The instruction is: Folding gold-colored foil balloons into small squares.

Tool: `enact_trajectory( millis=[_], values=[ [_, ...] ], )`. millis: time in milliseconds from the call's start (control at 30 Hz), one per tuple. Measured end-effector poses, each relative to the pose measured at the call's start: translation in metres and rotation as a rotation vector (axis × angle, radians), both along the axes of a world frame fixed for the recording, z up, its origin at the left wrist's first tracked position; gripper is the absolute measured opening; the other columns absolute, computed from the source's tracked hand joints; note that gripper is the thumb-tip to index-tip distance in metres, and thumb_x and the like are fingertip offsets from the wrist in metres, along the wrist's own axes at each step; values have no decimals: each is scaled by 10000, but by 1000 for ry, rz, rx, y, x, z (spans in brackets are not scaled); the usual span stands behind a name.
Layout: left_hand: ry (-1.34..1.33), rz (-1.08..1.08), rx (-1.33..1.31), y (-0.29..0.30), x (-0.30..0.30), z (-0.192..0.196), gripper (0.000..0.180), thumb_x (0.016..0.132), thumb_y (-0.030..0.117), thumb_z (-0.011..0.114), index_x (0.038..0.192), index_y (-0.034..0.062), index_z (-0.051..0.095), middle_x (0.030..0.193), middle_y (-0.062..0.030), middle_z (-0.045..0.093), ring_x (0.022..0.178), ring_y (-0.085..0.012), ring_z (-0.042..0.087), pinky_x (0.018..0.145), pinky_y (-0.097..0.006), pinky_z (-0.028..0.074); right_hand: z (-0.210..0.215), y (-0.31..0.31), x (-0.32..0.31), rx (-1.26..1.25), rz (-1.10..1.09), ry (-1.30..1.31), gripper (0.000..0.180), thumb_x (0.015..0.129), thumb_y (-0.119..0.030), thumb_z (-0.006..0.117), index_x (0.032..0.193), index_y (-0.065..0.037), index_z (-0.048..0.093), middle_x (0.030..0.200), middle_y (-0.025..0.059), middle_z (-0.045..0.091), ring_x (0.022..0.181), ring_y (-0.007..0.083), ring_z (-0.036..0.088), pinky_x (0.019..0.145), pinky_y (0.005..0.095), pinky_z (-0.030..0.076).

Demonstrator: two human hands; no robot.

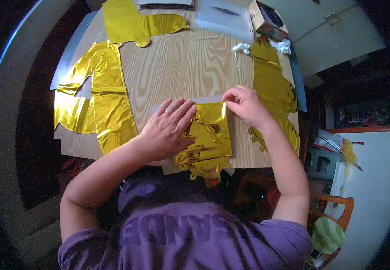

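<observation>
A folded gold foil balloon (208, 130) lies at the table's near edge, its scalloped lower end with small tabs hanging over. Under it shows the margin of a pale, thin sheet (206, 99). My left hand (170, 126), with a ring on one finger, rests flat on the balloon's left part, fingers stretched out. At the far right corner of the foil, my right hand (244, 105) has thumb and forefinger pinched together on it.
Flat gold foil balloons lie at left (107, 94), far left (145, 24) and right (271, 76) on the wooden table (168, 67). At the back are a clear plastic sheet (224, 20), crumpled white tissue (242, 48) and an open box (269, 22). A chair (346, 211) stands lower right.
</observation>
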State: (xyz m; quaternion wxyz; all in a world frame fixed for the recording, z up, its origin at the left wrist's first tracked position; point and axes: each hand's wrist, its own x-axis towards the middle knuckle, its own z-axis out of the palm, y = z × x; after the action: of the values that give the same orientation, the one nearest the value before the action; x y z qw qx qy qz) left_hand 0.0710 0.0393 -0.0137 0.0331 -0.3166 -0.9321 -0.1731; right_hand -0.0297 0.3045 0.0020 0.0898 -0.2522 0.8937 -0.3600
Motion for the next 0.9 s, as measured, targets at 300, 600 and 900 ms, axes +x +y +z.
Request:
enact_trajectory(
  millis=[300, 600, 900],
  values=[
    [-25, -11, -25, -3, 0, -6, 816, 887, 468, 639, 1486, -3, 348, 1540, -188, 371, 1450, -370, 309, 1198, -551, 195, -17, 8, 1, 82, 131, 390, 82, 812, -45, 686, 893, -53, 699, 849, 87, 637, 753, 246, 646, 669, 345, 513],
    [-89, -11, -12, -6, 2, -9, 833, 912, 470, 612, 1526, 11, 284, 1585, -188, 297, 1485, -363, 237, 1210, -545, 144, -15, 2, -6, -49, -95, -237, 95, 870, -72, 668, 867, 18, 697, 758, 21, 638, 694, 114, 582, 660, 275, 469],
    [-81, -23, -24, -9, 3, -8, 814, 946, 490, 550, 1532, -1, 266, 1609, -188, 243, 1495, -362, 214, 1214, -523, 145, -2, -4, -12, 157, -128, -200, 169, 814, -146, 731, 807, 14, 675, 673, 38, 634, 617, 109, 564, 593, 302, 470]
  ],
)
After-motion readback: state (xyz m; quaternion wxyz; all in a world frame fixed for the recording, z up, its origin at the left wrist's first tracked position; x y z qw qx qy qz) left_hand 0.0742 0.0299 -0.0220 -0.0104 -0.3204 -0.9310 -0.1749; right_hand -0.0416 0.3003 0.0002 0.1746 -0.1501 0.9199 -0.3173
